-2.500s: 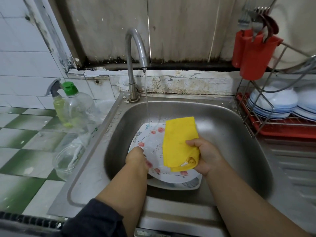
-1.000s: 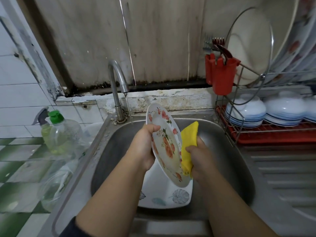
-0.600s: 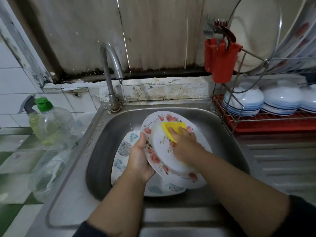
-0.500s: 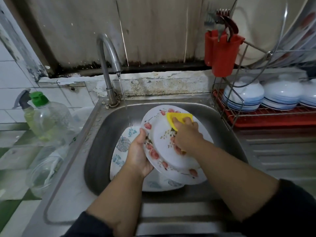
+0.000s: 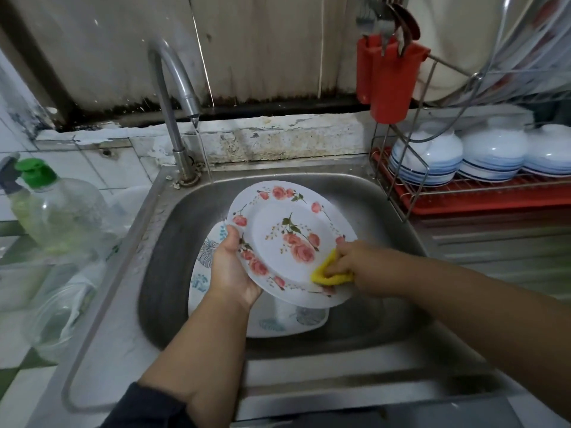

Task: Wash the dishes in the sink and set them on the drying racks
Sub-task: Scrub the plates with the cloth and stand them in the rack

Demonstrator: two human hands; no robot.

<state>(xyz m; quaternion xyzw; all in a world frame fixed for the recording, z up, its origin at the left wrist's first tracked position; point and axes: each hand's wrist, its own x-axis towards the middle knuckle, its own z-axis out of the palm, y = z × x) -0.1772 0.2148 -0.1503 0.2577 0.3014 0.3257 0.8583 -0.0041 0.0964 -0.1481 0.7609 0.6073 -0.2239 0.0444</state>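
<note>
floral plate (image 5: 287,239) turned face-up; right hand (image 5: 360,267) with yellow sponge (image 5: 329,273) moved from far rim to near rim

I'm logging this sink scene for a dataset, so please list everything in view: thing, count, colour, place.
floral plate: one, white with pink roses, held tilted over the sink
cloth: one, yellow, on the plate's near rim
leaf-print plate: one, white with teal, in the sink
sink: one, steel, centre
tap: one, steel, running
bottles: two, clear and green, left
cutlery holder: one, red, on the rack
bowls: three visible, white with blue, upturned on the rack
left hand: grips the floral plate's rim
right hand: grips the cloth
</note>
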